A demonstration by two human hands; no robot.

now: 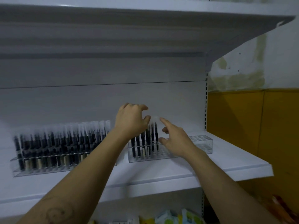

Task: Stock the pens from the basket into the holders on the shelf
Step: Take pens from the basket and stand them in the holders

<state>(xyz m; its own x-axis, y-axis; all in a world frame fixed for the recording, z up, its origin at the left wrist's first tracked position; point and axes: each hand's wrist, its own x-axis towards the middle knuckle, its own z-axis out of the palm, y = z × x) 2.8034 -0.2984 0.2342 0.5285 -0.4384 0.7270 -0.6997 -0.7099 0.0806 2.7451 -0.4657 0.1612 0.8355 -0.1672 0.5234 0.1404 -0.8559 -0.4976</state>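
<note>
Two clear plastic pen holders stand on the white shelf (161, 172). The left holder (40, 168) is packed with several dark pens with clear caps. The right holder (200, 144) has several dark pens (145, 141) at its left end, and its right part shows bare holes. My left hand (131, 120) hovers over the tops of those pens, fingers spread and curled, holding nothing I can see. My right hand (174, 138) is just right of the pens, over the holder, index finger pointing up-left, fingers apart. The basket is out of view.
An upper shelf (145, 21) overhangs the work area. A slotted upright (206, 102) marks the shelf's right side, with a yellow and white wall (250, 118) beyond. Colourful packets (169, 218) lie on the level below.
</note>
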